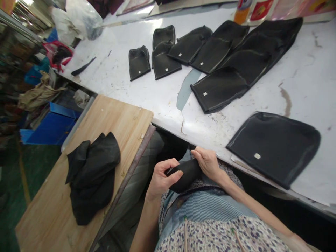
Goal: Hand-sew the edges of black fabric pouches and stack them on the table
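Between my two hands, above my lap, is a black fabric piece (pixel 187 176), partly folded so its full shape is hidden. My left hand (pixel 165 176) grips its left end, thumb on top, near a small white marking. The other end is pinched by my right hand (pixel 207 162), close to the table edge. To the right on the table lies a flat black pouch-like piece (pixel 278 147) with a rounded end and a small white tag. A crumpled pile of black fabric pieces (pixel 93 175) rests on the wooden board at my left.
Several similar black pieces (pixel 223 87) lie overlapping in a row across the white table (pixel 131 94). A wooden board (pixel 131 117) adjoins the table on the left. Beyond it are a blue box (pixel 49 124) and plastic bags (pixel 78 21). Bottles (pixel 243 12) stand at the back right.
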Available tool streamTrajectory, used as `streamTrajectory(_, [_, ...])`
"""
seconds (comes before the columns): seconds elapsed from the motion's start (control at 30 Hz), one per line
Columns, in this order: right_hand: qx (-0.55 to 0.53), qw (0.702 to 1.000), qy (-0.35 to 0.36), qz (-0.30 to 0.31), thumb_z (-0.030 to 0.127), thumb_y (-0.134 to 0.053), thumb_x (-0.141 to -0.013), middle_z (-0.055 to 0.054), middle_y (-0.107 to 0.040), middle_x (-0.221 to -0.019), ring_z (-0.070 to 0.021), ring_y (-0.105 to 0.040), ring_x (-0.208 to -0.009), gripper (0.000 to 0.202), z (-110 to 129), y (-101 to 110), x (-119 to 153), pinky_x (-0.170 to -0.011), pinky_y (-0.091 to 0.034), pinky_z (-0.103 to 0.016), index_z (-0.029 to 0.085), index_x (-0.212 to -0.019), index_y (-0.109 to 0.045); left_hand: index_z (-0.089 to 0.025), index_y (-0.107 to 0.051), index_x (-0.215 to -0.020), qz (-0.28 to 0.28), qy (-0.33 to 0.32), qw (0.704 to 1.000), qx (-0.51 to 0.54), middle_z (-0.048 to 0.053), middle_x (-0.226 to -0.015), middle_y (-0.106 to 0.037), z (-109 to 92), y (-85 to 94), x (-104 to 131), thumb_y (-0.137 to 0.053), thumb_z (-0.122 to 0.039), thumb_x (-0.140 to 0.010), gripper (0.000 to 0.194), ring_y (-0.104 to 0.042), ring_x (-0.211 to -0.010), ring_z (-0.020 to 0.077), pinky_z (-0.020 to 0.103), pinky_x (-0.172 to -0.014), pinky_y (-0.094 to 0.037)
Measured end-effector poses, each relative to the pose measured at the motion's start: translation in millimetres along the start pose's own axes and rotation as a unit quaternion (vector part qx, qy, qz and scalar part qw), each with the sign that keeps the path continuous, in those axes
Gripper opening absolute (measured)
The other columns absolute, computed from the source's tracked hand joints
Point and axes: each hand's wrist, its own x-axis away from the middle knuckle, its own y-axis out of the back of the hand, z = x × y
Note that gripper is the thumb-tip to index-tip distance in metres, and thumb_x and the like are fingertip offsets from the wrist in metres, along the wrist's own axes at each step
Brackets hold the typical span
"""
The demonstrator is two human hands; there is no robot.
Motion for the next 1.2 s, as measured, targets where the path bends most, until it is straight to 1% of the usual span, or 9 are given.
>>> streamTrajectory(0.23, [0.013,1.000,-0.001,-0.011,0.054,-0.029,-0.106,0.001,-0.050,-0.051,-0.0138,-0.049,-0.046,0.056,-8,-3,-1,-0.051,-0.034,-0.027,0.022,-0.063,-0.048,-0.019,-0.063,-0.068,0.017,-0.011,0.999,0.041,0.001,-0.068,-0.055,6,0.9,7,-0.076,-0.031,-0.081,0.023,-0.050,-0.066,0.0162,0.030,-0.065,-0.039])
streamTrajectory(0.43, [0.011,1.000,0.026,-0.012,0.054,-0.028,-0.106,0.000,-0.052,-0.051,-0.0140,-0.050,-0.046,0.057,-3,-3,-1,-0.052,-0.034,-0.028,0.023,-0.061,-0.046,-0.018,-0.058,-0.064,0.087,0.003,0.996,0.028,0.001,-0.067,-0.053,3,7.2,9,-0.080,-0.035,-0.078,0.031,-0.048,-0.065,0.0155,0.029,-0.063,-0.037])
streamTrajectory(0.53, [0.010,0.999,0.039,-0.006,0.050,-0.029,-0.107,0.000,-0.053,-0.052,-0.0137,-0.050,-0.046,0.055,-2,-5,-2,-0.052,-0.035,-0.027,0.022,-0.063,-0.048,-0.018,-0.054,-0.063,0.103,0.011,0.994,0.041,0.000,-0.066,-0.049,3,6.5,10,-0.081,-0.036,-0.076,0.036,-0.044,-0.063,0.0142,0.029,-0.061,-0.034])
streamTrajectory(0.7, [0.015,0.999,0.052,-0.002,0.044,-0.031,-0.108,-0.001,-0.057,-0.055,-0.0141,-0.054,-0.048,0.050,-5,-9,-2,-0.053,-0.037,-0.026,0.022,-0.068,-0.051,-0.018,-0.047,-0.059,0.088,0.019,0.993,0.072,-0.002,-0.063,-0.042,11,2.2,13,-0.081,-0.043,-0.076,0.046,-0.037,-0.060,0.0129,0.028,-0.057,-0.029])
streamTrajectory(0.83, [0.030,0.998,0.056,-0.008,0.045,-0.030,-0.108,-0.001,-0.057,-0.054,-0.0137,-0.054,-0.047,0.051,-9,-11,-1,-0.053,-0.036,-0.025,0.021,-0.068,-0.052,-0.018,-0.046,-0.057,0.095,0.029,0.993,0.058,-0.002,-0.062,-0.042,15,1.5,14,-0.083,-0.048,-0.073,0.050,-0.037,-0.059,0.0126,0.028,-0.057,-0.028])
streamTrajectory(0.9, [0.041,0.997,0.057,-0.015,0.046,-0.029,-0.108,-0.001,-0.057,-0.053,-0.0135,-0.053,-0.046,0.053,-11,-13,-1,-0.052,-0.036,-0.025,0.021,-0.067,-0.053,-0.018,-0.048,-0.059,0.090,0.036,0.994,0.051,-0.003,-0.063,-0.042,13,1.3,14,-0.083,-0.046,-0.073,0.048,-0.037,-0.059,0.0119,0.027,-0.057,-0.028])
streamTrajectory(0.97, [0.052,0.997,0.059,-0.022,0.047,-0.030,-0.108,0.000,-0.056,-0.052,-0.0136,-0.054,-0.046,0.054,-11,-14,-2,-0.052,-0.035,-0.025,0.021,-0.066,-0.054,-0.017,-0.050,-0.062,0.076,0.036,0.996,0.043,-0.003,-0.065,-0.043,9,0.4,14,-0.082,-0.045,-0.075,0.044,-0.037,-0.060,0.0115,0.027,-0.057,-0.029])
streamTrajectory(1.1, [0.059,0.995,0.081,-0.029,0.042,-0.032,-0.108,0.000,-0.058,-0.053,-0.0120,-0.054,-0.045,0.052,-11,-14,-3,-0.052,-0.036,-0.024,0.020,-0.067,-0.055,-0.016,-0.051,-0.063,0.048,0.019,0.999,0.001,-0.002,-0.064,-0.044,0,-2.2,16,-0.069,-0.044,-0.087,0.040,-0.039,-0.062,0.0119,0.026,-0.059,-0.030])
streamTrajectory(1.2, [0.065,0.992,0.097,-0.049,0.037,-0.033,-0.109,0.001,-0.055,-0.050,-0.0118,-0.050,-0.040,0.050,-14,-8,-7,-0.049,-0.033,-0.025,0.019,-0.067,-0.055,-0.016,-0.048,-0.061,-0.011,0.026,0.998,0.064,-0.002,-0.063,-0.042,-1,4.5,19,-0.066,-0.042,-0.089,0.042,-0.037,-0.058,0.0107,0.025,-0.055,-0.028])
